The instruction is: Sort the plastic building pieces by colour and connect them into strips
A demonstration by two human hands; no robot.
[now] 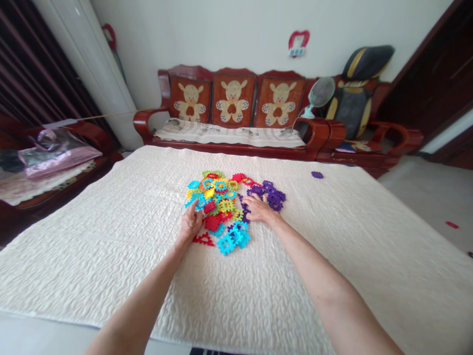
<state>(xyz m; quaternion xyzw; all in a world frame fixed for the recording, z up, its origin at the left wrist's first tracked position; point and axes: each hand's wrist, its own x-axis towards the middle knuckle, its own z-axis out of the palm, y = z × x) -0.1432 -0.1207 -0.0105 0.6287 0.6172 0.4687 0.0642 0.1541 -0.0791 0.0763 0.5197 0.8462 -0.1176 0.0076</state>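
A heap of flat plastic interlocking puzzle pieces with notched edges, in red, yellow, green, orange and blue, lies on the quilted cover. My left hand [191,223] is at the heap's left side, its index finger stretched out onto a light blue piece [198,198]. Below that hand is a red triangular piece [204,240]. On the other side, my right hand [261,210] rests with fingers spread over purple pieces. A cluster of purple pieces [275,197] sits just beyond it. Several light blue pieces [232,238] form a group at the near end.
The cream quilted cover [121,256] spreads over a wide surface. One purple piece [317,175] lies apart at the far right. A red piece [452,225] is on the floor. Behind stand a wooden sofa [314,135] and a small fan [320,93]; a pink bag [61,158] is at left.
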